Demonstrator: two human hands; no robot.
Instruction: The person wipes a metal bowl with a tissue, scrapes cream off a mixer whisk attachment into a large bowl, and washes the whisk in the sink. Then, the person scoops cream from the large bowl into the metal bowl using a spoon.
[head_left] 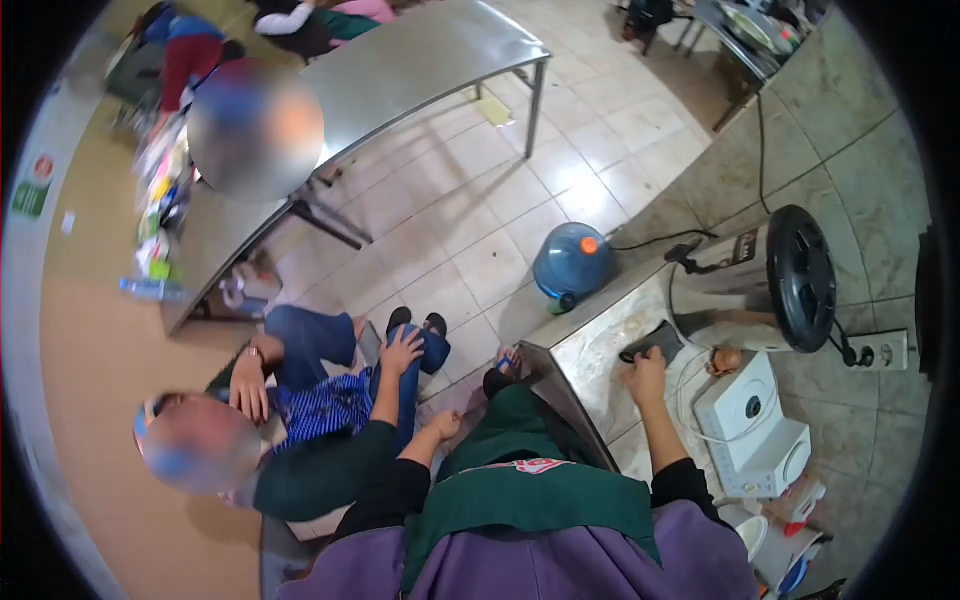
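Note:
On the steel counter (600, 400) at the right, my right hand (646, 374) has its fingers closed on a flat black object (664, 342). Just beyond it a large steel urn (725, 290) with a black lid and a black tap stands on the counter. Low beside my green apron (540, 510), my left hand (447, 424) is loosely closed, and nothing shows in it. It is near the legs of a seated person, whose own hand rests on their knee.
A blue water bottle (573, 262) stands on the floor beside the counter. A white appliance (745, 420) with a cord sits right of my right hand. The seated person (330, 410) is close on my left. A long metal table (420, 65) is ahead, with people beyond.

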